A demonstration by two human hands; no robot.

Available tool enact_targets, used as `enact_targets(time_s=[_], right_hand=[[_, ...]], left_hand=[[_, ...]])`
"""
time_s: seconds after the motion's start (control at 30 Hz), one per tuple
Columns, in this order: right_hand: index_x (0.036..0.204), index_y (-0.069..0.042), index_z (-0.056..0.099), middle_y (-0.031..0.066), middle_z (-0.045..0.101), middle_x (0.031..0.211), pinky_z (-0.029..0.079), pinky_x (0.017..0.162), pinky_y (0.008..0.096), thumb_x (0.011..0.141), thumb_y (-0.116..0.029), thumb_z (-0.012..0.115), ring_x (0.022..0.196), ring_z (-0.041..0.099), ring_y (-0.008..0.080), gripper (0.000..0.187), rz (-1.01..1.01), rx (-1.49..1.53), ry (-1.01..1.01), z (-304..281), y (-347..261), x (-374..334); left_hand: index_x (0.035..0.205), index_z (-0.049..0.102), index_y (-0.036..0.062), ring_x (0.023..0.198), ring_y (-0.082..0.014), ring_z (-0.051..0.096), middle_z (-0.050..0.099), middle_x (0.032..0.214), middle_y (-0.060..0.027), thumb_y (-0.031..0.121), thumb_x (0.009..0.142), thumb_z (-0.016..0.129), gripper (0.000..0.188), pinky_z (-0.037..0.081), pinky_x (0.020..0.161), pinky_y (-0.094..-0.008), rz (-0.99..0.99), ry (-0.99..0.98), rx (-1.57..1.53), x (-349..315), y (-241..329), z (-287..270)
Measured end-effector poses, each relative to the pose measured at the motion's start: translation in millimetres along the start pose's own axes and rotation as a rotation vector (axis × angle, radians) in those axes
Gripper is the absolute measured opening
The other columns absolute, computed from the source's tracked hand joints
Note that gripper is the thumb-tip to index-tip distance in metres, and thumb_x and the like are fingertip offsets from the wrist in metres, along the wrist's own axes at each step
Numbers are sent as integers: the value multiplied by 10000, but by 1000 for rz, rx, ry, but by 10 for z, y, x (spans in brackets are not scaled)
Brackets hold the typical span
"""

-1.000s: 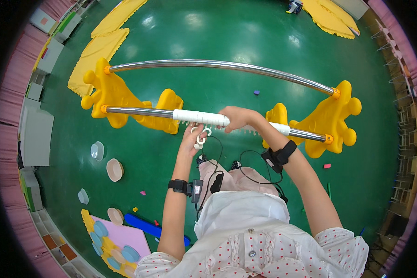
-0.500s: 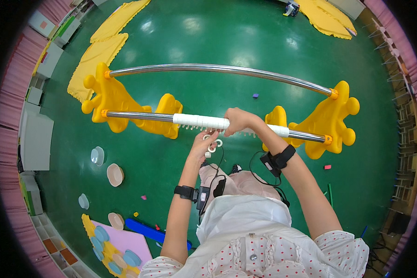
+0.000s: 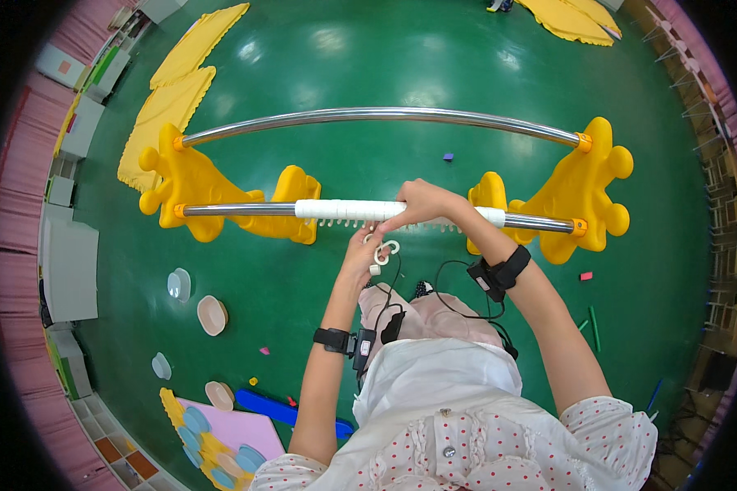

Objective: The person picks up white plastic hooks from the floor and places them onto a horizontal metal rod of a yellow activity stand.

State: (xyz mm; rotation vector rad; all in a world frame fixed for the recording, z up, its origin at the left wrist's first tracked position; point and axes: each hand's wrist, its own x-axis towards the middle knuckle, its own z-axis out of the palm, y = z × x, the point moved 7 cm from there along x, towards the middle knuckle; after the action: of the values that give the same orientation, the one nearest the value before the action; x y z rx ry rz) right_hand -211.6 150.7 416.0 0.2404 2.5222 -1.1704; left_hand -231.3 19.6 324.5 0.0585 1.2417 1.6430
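Observation:
A row of white plastic hooks (image 3: 336, 209) sits packed side by side round the near metal rail (image 3: 237, 209), their small hook ends hanging underneath. My right hand (image 3: 424, 201) is closed over the rail at the middle of this row, its thumb bent below toward my left hand. Just under the rail, my left hand (image 3: 357, 255) holds several loose white hooks (image 3: 387, 252), which dangle by its fingers. Both hands nearly meet, and my fingertips there are partly hidden. Yellow plastic end stands (image 3: 213, 184) carry the rail and a second, farther metal rail (image 3: 368, 114).
On the green floor at left are a beige basin (image 3: 213, 316) and a blue basin (image 3: 178, 285). A blue board (image 3: 282, 407) lies by my left forearm, near a pink mat (image 3: 233, 425). Thin black cables (image 3: 442, 282) run from bands on my forearms.
The view has shifted slightly. My left hand has come closer to the underside of the rail and to my right thumb. My right hand stays on the row of hooks.

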Motion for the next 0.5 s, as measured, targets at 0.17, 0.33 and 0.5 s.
enact_targets(time_s=[0.17,0.33,0.5], right_hand=[[736,10,656,108,596,590,442,501,320,642,-570,650,537,571,203,587,27,-162,58,-115,265,-129],[739,-25,670,72,620,631,431,501,278,673,-533,652,566,572,146,512,2,176,-97,-54,345,-264],[743,-40,678,51,630,663,440,530,280,624,-569,673,570,566,128,542,48,333,-156,23,437,-223]], left_hand=[[1041,482,51,499,-62,429,496,772,6,212,862,550,250,339,403,-175,-3,26,-70,-26,4,90],[997,501,64,503,-57,432,503,805,5,165,857,556,181,336,405,-177,-13,-51,81,9,-94,231],[986,497,58,518,-48,436,504,814,2,183,860,553,186,335,407,-174,5,-16,25,48,-70,269]])
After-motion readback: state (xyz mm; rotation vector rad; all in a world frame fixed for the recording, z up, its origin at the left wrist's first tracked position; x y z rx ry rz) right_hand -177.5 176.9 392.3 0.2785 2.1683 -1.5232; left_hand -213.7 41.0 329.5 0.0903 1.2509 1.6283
